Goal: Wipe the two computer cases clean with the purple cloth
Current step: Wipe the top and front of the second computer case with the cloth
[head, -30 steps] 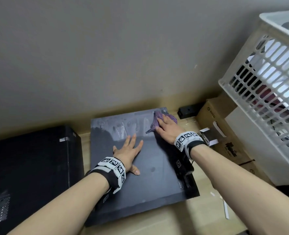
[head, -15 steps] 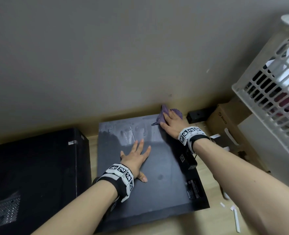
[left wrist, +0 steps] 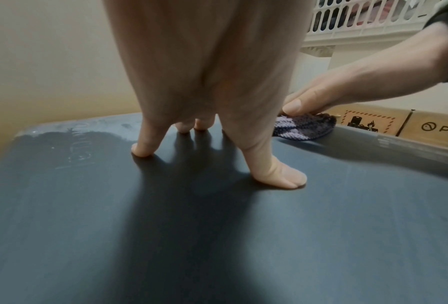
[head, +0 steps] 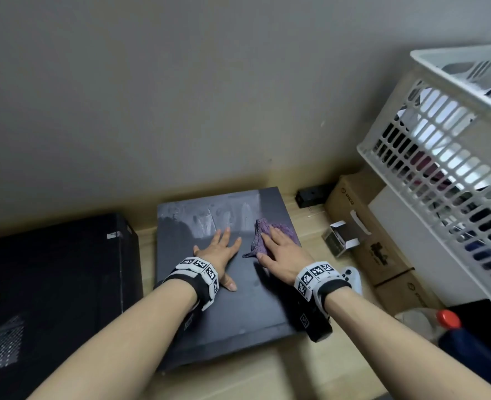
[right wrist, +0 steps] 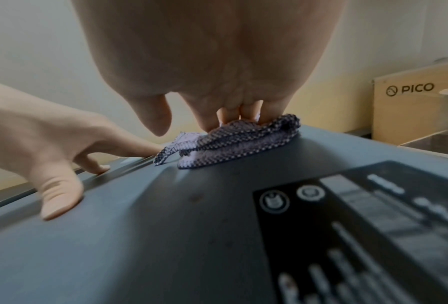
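Pulled nearer from the case's far edge, purple cloth (head: 270,236) lies pressed under flat right fingers (head: 277,236)

Dim, soft shadows, blurred wide-angle edges

We see a plain grey-beige wall (head: 180,96) behind, and a light wooden floor (head: 310,379) under everything. To the right of where the hand presses stand brown cardboard boxes (head: 362,226), and above them a white plastic basket (head: 446,157). The light is soft and even.
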The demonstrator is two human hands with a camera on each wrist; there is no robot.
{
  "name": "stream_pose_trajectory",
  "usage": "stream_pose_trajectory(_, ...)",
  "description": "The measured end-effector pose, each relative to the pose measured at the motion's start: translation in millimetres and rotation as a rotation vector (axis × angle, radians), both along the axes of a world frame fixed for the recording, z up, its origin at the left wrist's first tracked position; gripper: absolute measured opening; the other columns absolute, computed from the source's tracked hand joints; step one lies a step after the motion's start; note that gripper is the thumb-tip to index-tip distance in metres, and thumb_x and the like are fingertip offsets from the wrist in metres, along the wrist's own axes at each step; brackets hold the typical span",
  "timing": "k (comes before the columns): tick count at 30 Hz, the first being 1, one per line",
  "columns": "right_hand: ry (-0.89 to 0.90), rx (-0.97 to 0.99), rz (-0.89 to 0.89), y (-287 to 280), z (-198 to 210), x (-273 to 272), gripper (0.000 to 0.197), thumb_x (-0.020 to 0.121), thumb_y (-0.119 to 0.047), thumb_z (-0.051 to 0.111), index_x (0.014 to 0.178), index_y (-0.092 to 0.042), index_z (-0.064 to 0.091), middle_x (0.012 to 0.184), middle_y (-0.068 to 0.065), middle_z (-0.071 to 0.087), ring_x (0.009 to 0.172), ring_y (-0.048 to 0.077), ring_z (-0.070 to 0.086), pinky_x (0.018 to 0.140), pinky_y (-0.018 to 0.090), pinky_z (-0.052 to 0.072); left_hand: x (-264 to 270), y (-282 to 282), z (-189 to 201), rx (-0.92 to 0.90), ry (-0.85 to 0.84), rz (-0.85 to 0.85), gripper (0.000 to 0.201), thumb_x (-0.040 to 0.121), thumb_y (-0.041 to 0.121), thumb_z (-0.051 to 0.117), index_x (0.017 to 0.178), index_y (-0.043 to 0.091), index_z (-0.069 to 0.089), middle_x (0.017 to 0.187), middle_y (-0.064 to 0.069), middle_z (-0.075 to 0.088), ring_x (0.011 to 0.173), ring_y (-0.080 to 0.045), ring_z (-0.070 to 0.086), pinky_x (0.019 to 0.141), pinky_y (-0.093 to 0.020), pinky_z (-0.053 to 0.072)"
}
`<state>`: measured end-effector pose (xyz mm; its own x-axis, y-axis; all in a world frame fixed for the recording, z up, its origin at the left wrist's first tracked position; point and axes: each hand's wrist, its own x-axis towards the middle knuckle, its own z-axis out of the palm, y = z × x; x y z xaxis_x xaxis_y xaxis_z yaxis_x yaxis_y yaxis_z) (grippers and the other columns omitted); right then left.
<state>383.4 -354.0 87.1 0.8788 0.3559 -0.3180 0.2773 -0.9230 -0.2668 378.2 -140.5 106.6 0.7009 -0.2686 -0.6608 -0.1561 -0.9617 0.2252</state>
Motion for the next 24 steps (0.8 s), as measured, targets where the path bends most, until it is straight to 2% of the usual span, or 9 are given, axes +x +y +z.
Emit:
stream_pose_trajectory(3,0.03,-0.006,-0.002,1,2,-7,0.071,0.099,-0.057,0.03,0.158,-0.022,0.013,0.166,0.0,-0.002,0.152,0.014,-0.001,0.123,0.031,0.004,0,0,-1,0.004,-0.013,-0.006,0.129,0.066,0.04,0.086,0.153,0.032,-0.009,0.157,0.001,-0.031,0.145,-0.021,-0.028,0.105,-0.076,0.009)
stream_pose_trajectory(8,0.077,0.036,0.018,-8,1,10,0.066,0.1,-0.057,0.029,0.157,-0.025,0.017,0.166,-0.003,0.0,0.152,0.012,0.001,0.124,0.034,0.008,1,1,-5,-0.003,-0.03,-0.009,0.128,0.066,0.041,0.085,0.153,0.032,-0.008,0.158,0.0,-0.03,0.145,-0.022,-0.027,0.105,-0.076,0.01)
stream_pose_trajectory(15,0.057,0.039,-0.005,3,2,76,0.068,0.101,-0.056,0.031,0.157,-0.021,0.017,0.166,0.004,0.001,0.152,0.017,-0.002,0.121,0.032,-0.001,2,1,-7,0.012,-0.03,-0.009,0.127,0.067,0.041,0.084,0.154,0.031,-0.009,0.157,-0.001,-0.031,0.145,-0.022,-0.028,0.105,-0.076,0.011)
stream_pose_trajectory(20,0.038,0.025,-0.02,12,-8,128,0.069,0.099,-0.057,0.032,0.156,-0.019,0.022,0.166,0.007,0.005,0.152,0.02,0.002,0.123,0.036,0.002,3,0,-9,0.019,-0.009,-0.014,0.128,0.068,0.04,0.084,0.154,0.03,-0.01,0.156,-0.001,-0.034,0.144,-0.022,-0.029,0.105,-0.077,0.01)
stream_pose_trajectory(24,-0.019,-0.031,-0.003,20,-5,149,0.067,0.1,-0.055,0.032,0.156,-0.019,0.024,0.166,0.005,0.006,0.152,0.02,0.004,0.12,0.034,0.004,4,-1,-8,0.018,0.003,-0.008,0.128,0.068,0.039,0.084,0.153,0.03,-0.01,0.155,-0.001,-0.035,0.143,-0.022,-0.031,0.104,-0.077,0.009)
